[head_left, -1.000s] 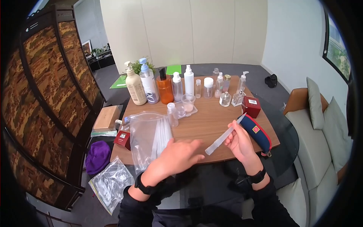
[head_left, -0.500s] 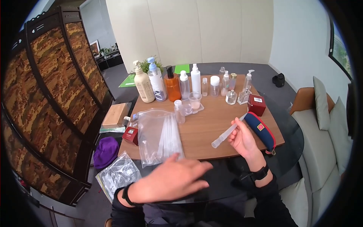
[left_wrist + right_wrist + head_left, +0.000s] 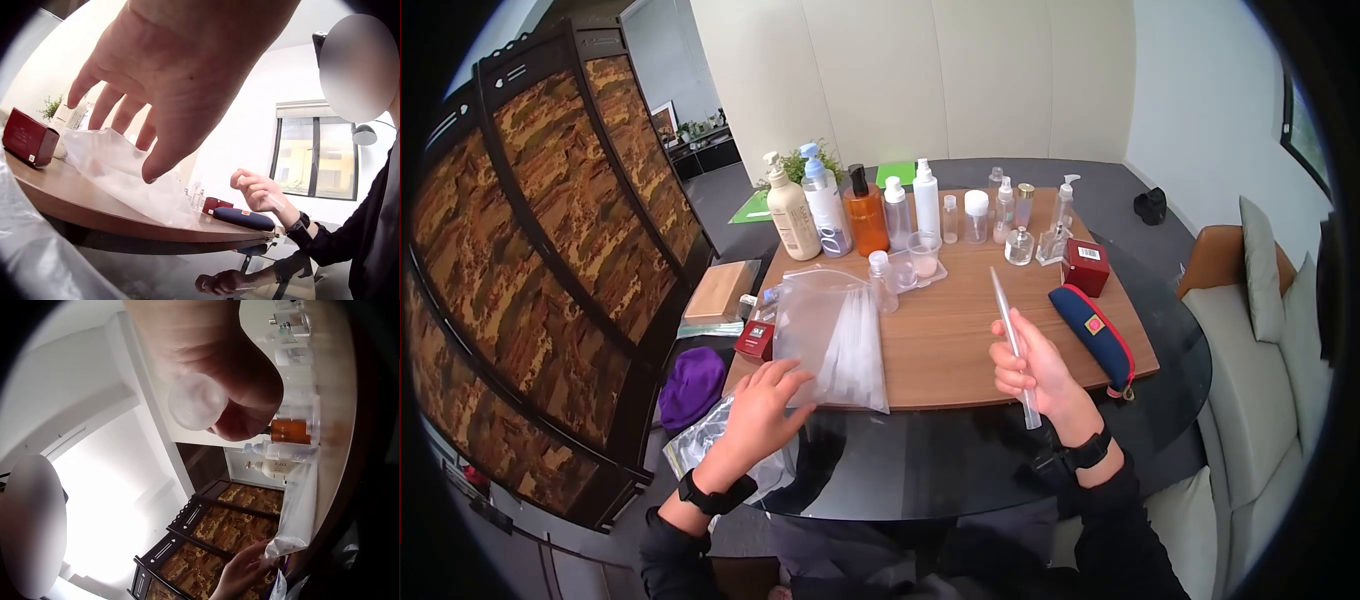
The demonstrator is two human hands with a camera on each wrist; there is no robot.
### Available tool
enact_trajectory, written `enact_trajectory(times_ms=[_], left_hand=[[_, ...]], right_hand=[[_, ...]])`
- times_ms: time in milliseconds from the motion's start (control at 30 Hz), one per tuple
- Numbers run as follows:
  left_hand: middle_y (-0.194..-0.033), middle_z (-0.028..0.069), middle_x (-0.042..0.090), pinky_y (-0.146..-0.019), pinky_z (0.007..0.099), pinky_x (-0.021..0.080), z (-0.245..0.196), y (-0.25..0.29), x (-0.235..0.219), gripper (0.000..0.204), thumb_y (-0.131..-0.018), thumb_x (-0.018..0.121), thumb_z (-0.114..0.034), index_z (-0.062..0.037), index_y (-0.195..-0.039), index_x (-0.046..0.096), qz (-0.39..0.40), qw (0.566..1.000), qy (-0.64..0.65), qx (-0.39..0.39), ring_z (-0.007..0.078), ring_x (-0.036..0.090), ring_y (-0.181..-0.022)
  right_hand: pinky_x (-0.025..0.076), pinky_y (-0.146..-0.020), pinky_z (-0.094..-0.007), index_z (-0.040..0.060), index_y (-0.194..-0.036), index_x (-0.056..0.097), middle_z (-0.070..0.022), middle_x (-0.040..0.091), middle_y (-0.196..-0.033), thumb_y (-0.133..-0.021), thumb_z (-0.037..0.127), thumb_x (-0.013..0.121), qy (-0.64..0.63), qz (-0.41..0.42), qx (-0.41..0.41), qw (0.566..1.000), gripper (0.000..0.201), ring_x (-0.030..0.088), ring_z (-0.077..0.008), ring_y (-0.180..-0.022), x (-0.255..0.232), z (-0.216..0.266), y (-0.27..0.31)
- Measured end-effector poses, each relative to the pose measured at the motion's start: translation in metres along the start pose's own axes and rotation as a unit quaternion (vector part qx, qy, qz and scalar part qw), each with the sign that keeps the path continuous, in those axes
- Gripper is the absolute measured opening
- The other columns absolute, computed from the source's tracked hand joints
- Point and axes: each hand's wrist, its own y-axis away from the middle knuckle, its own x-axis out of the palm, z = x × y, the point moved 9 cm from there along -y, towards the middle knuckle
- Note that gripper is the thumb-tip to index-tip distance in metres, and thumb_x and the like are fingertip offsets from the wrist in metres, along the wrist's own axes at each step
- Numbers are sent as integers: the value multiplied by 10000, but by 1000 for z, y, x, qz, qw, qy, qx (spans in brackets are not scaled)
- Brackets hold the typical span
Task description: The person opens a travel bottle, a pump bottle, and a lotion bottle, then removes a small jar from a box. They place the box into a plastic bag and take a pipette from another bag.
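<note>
My right hand (image 3: pixel 1040 370) grips a translucent plastic pipette (image 3: pixel 1002 310), its thin pointed tip up and its wider end below the fist. In the right wrist view the pipette's round end (image 3: pixel 198 402) faces the camera. With fingers spread, my left hand (image 3: pixel 765 415) hovers at the near left corner of a clear zip bag (image 3: pixel 805 340). Long white translucent pieces (image 3: pixel 855 345) lie inside that bag. From the left wrist the bag (image 3: pixel 119 169) shows beyond the fingers.
Pump bottles (image 3: pixel 792 220), an amber bottle (image 3: pixel 865 222) and several small clear bottles line the table's (image 3: pixel 950 340) back. A navy pouch (image 3: pixel 1090 345) and a dark red box (image 3: pixel 1085 268) are at right. Left are another red box (image 3: pixel 755 342), a purple cloth item (image 3: pixel 692 385) and a crumpled plastic bag (image 3: pixel 700 440).
My left hand has moved left to the zip bag's near corner. My right hand has turned the pipette from slanting to nearly upright, now in a fuller fist.
</note>
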Motion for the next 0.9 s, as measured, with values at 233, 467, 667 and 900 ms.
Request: enact_trajectory(times_ms=[233,467,667,900], left_hand=[[-1224,194,552,-962,415,433,16,-2,2,386,-819,696,-226,-53,-1148,593,-65,996,36,-52,347,521,-1154],[-1234,194,529,-962,399,433,80,-55,16,410,-847,658,-281,-30,-1162,584,6,979,173,-107,356,526,-1144],[-1201,163,563,-934,423,455,85,-138,22,442,-861,617,-315,-87,-1234,557,42,991,-32,-121,330,523,-1148],[-1326,134,532,-945,739,271,115,-200,87,557,-837,597,-300,-160,-1354,446,217,962,-96,-139,345,474,-1251]], right_hand=[[316,-406,-251,121,-1030,492,22,385,-618,-974,297,354,-58,-11,25,998,230,299,-69,-378,-8,-12,-6],[367,-456,-250,119,-1181,477,3,446,-653,-976,309,425,-100,-35,47,993,284,364,-85,-421,-12,-20,-11],[410,-492,-273,125,-1262,465,-14,503,-699,-983,346,434,-73,-92,54,992,357,449,-113,-491,-33,-35,-17],[424,-547,-266,121,-1266,470,-6,493,-714,-992,336,392,-88,-137,42,986,357,458,-105,-558,-57,-43,-21]])
